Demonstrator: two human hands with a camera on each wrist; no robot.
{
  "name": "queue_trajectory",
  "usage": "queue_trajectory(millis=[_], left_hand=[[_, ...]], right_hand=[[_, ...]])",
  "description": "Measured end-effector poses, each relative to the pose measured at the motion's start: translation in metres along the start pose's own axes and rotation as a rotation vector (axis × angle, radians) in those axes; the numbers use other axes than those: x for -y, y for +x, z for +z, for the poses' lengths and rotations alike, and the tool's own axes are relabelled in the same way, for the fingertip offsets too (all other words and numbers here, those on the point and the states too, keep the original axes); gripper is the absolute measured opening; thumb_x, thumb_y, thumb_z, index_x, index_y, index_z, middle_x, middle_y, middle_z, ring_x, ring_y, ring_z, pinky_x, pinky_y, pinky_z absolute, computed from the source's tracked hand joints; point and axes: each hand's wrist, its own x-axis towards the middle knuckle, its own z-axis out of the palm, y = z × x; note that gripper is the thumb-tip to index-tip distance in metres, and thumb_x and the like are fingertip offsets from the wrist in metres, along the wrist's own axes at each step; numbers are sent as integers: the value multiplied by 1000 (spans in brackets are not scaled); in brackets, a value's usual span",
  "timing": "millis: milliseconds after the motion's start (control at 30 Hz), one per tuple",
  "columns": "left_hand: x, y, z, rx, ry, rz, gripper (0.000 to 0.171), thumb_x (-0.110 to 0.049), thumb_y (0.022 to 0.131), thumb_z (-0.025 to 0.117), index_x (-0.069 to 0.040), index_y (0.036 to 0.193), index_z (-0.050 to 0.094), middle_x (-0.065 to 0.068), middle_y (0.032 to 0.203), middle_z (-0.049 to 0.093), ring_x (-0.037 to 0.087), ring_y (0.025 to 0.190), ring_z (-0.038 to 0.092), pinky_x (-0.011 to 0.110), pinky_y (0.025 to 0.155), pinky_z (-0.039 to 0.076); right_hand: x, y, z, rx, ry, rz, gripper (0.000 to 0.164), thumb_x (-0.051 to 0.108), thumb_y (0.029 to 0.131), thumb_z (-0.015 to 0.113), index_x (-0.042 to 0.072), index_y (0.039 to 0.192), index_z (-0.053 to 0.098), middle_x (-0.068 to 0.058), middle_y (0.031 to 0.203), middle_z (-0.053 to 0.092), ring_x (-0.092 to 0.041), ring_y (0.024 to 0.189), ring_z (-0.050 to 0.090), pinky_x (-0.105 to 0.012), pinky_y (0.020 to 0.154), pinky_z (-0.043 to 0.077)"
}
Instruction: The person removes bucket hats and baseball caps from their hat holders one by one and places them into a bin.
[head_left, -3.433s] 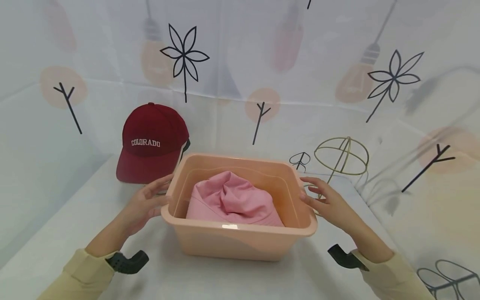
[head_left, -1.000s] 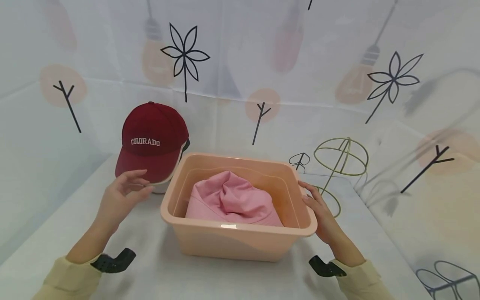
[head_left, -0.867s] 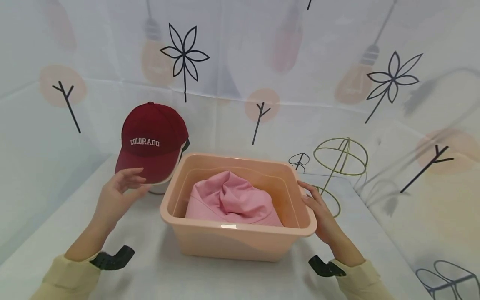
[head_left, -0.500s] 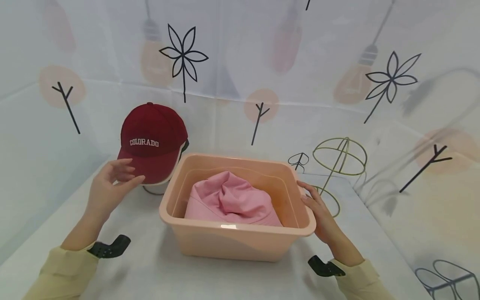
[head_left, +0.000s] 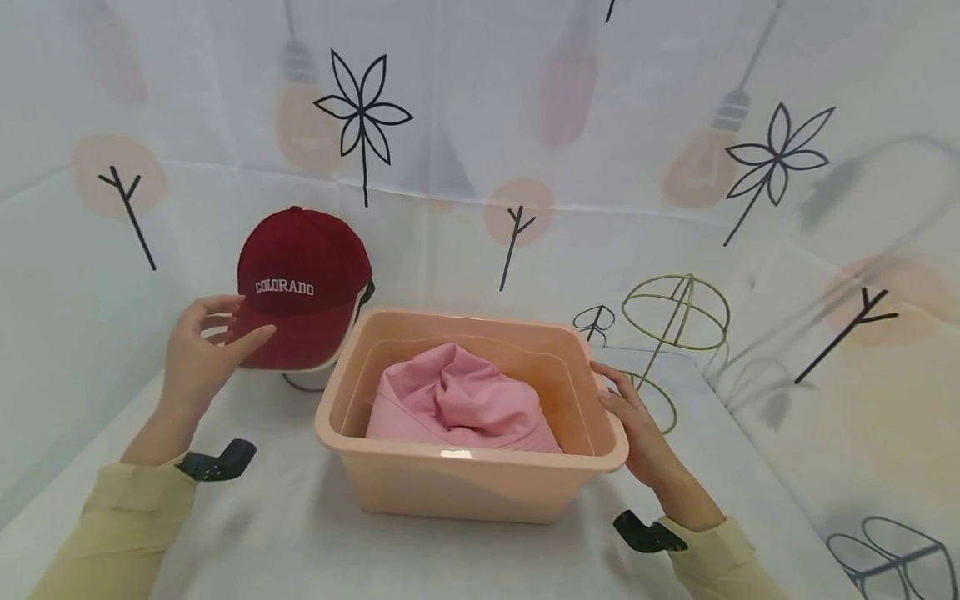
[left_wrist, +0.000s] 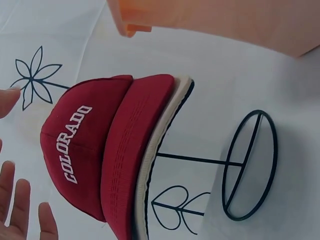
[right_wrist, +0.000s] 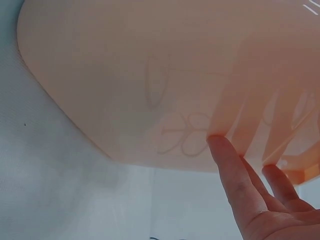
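My left hand [head_left: 198, 358] is raised beside the brim of a dark red baseball cap [head_left: 303, 246] lettered COLORADO. Its fingers and thumb are spread apart and grip nothing; in the left wrist view a gap separates the fingers from the cap [left_wrist: 85, 145]. Under the red brim show a cream edge and a dark edge, and a dark wire stand [left_wrist: 275, 150] carries the cap. My right hand [head_left: 637, 429] rests its extended fingers against the right side of a peach plastic basin [head_left: 465, 487]. Inside lies a bunched pink cloth piece [head_left: 457, 400], its kind unclear.
Behind the right hand stands a bare gold wire stand [head_left: 665, 336] with a round top and ring base. A white table [head_left: 375, 558] bears everything, and a patterned cloth backdrop [head_left: 442, 125] rises behind and along the sides.
My left hand has left the basin's left rim and moved left and up to the cap's brim. My right hand has shifted lower along the basin's right side. Basin and cap stay put.
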Motion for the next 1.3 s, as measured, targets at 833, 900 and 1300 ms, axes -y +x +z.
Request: queue_trajectory(millis=[833,900,1300], left_hand=[[-2,32,7,-45,-23,-30,66,-41,79,71,-8,131,48,10,140,33,26,129,28,46,103,33],[-2,32,8,-45,-18,-32,66,-42,79,71,-8,131,49,10,140,33,26,129,28,45,103,33],[-11,47,8,-37,-17,-9,65,-43,80,69,-9,132,49,12,141,32,28,128,28,44,99,34]], right_hand=[[-2,0,0,-13,17,1,42,28,99,38,21,140,28,-15,130,36,-17,98,56,-31,76,53],[-2,0,0,-13,21,2,42,28,99,38,22,140,28,-15,129,37,-17,98,56,-31,76,53],[-1,0,0,-6,19,-9,42,28,99,38,22,140,28,-14,131,35,-16,101,55,-30,78,52]])
